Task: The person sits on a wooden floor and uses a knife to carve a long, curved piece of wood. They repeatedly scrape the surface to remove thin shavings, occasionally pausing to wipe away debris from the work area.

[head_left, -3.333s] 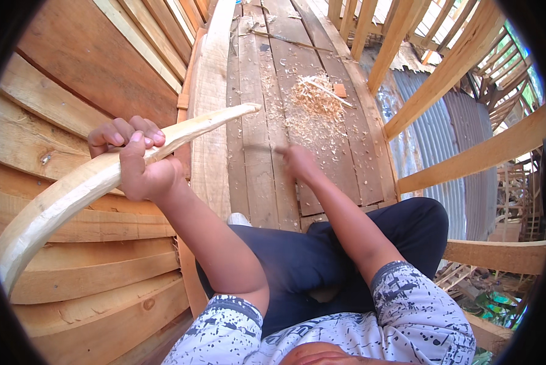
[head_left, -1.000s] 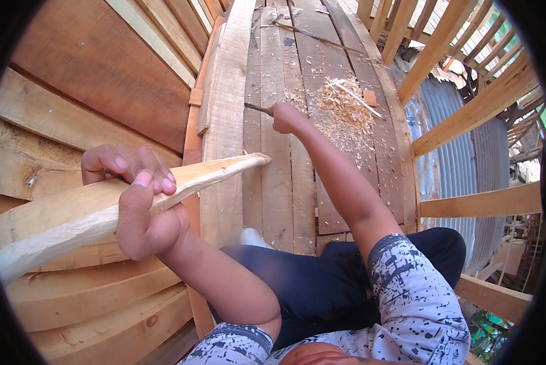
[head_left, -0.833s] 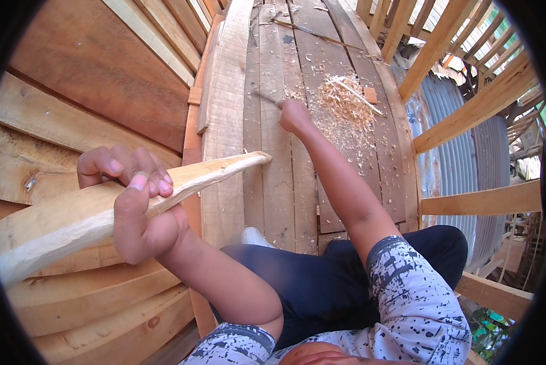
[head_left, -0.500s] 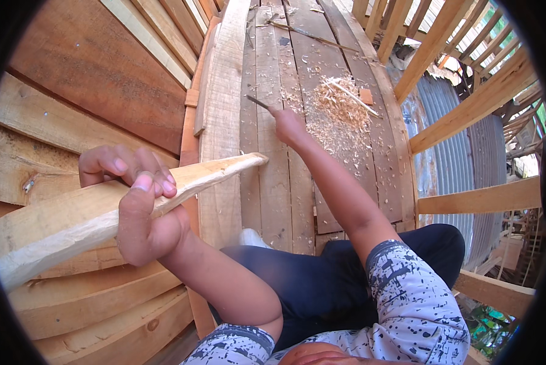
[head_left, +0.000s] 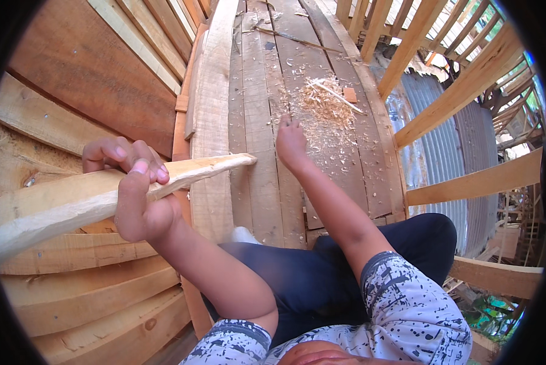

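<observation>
The left hand (head_left: 140,213) wraps a tapered, curved wooden billet (head_left: 60,204), thumb over its upper side, its narrow tip above the left edge of the plank floor (head_left: 261,201). The right hand (head_left: 292,146) is curled above that floor, nearer the shavings pile (head_left: 324,112); whether it grips anything cannot be told. The billet looks stiff, sturdy and fairly heavy toward its thick end, its pared edge probably rough; the broad middle should give the steadiest hold.
</observation>
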A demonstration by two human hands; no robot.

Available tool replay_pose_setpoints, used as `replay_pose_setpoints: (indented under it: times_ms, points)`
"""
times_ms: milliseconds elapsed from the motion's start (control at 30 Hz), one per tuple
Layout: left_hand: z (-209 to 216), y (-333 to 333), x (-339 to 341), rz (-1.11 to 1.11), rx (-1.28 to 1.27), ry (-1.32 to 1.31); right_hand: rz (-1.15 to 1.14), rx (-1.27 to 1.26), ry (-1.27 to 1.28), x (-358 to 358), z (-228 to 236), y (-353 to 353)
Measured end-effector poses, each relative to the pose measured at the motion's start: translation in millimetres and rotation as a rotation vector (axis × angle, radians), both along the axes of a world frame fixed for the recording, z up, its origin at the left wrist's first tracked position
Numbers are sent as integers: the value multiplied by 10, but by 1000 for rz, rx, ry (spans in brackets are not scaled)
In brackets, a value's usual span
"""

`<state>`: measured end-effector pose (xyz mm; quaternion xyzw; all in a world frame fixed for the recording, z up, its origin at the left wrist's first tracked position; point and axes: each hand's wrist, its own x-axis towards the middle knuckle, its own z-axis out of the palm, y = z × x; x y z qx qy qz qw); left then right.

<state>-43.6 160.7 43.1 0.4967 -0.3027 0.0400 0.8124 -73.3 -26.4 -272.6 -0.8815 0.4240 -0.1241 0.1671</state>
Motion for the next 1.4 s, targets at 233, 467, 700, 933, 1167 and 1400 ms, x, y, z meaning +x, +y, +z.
replay_pose_setpoints:
  times_ms: [233, 467, 700, 933, 1167, 1400]
  points:
    - [-2, -61, 0, 18, -11, 3, -98, 50, 80, -241, 4, -181]
    - [-80, 28, 112, 33, 4, 6, 626, -44, 96, -813, 186, 216]
    - [-12, -24, 93, 79, -37, 26, 426, -21, 142, -1136, 419, -115]
    - [-33, 8, 106, 93, -54, 42, 346, -41, 205, -1348, 179, -380]
    - [31, 213, 78, 83, -64, 65, 955, -25, 266, -1767, 350, -741]
    - [19, 195, 42, 30, -116, 83, 847, -239, 304, -1799, 332, -1193]
